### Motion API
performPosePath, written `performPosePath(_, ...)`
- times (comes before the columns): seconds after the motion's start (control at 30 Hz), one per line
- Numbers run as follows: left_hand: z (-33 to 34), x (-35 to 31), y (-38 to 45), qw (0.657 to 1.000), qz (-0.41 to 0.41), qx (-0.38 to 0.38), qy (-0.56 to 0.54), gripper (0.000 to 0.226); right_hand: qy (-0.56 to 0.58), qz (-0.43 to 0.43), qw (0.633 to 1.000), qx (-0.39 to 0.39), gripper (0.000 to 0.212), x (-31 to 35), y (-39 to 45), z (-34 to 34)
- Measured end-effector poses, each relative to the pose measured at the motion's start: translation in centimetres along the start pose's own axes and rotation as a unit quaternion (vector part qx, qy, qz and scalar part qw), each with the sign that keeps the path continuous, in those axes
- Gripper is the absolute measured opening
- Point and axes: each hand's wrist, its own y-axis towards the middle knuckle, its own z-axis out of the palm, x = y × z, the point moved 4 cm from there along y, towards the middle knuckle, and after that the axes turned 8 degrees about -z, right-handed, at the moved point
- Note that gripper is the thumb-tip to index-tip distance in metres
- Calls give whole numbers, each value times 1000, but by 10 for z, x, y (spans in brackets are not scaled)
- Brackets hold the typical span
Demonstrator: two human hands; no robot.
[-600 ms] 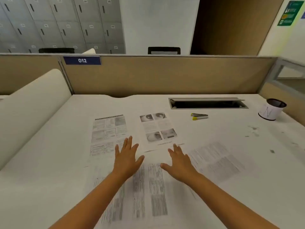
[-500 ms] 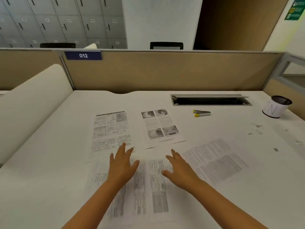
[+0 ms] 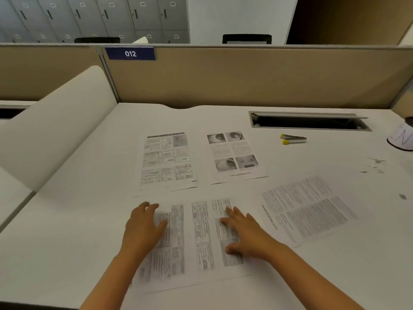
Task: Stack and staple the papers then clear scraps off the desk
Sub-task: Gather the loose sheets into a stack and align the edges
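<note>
Several printed sheets lie flat on the white desk (image 3: 78, 231). The nearest sheet (image 3: 196, 242) has my left hand (image 3: 145, 224) and my right hand (image 3: 243, 231) resting on it, fingers spread, holding nothing. Beyond it lie a sheet with tables (image 3: 166, 159) and a sheet with eye pictures (image 3: 233, 155). A dense text sheet (image 3: 308, 209) lies angled to the right. A small stapler with yellow ends (image 3: 292, 139) sits further back on the right. Tiny paper scraps (image 3: 375, 165) dot the desk at the right.
A cable slot (image 3: 308, 120) opens in the desk behind the stapler. A dark cup with a white label (image 3: 402, 137) stands at the right edge. A tan partition (image 3: 245, 77) closes the back, and a white rounded divider (image 3: 58, 124) bounds the left.
Both hands have drawn back toward me, from the far edge of the nearest sheet to its middle. The camera has come closer to the desk.
</note>
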Motion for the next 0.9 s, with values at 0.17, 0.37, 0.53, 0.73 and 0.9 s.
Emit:
performPosePath(0.17,13,-38,9,990,91,77,79,71,12,-11,1000,18,85,-3,8,-7)
performPosePath(0.37,27,-73,24,975,130,118,139,85,9,-13,1000,21,83,-2,12,-9)
performPosePath(0.53,33,-86,30,966,135,125,180,92,17,-10,1000,20,83,0,13,-12)
performPosePath(0.73,37,-87,39,968,106,152,169,101,-8,-5,1000,16,83,3,14,-13)
performPosePath(0.9,33,-94,46,969,103,146,172,51,29,23,999,-16,87,-1,9,-17)
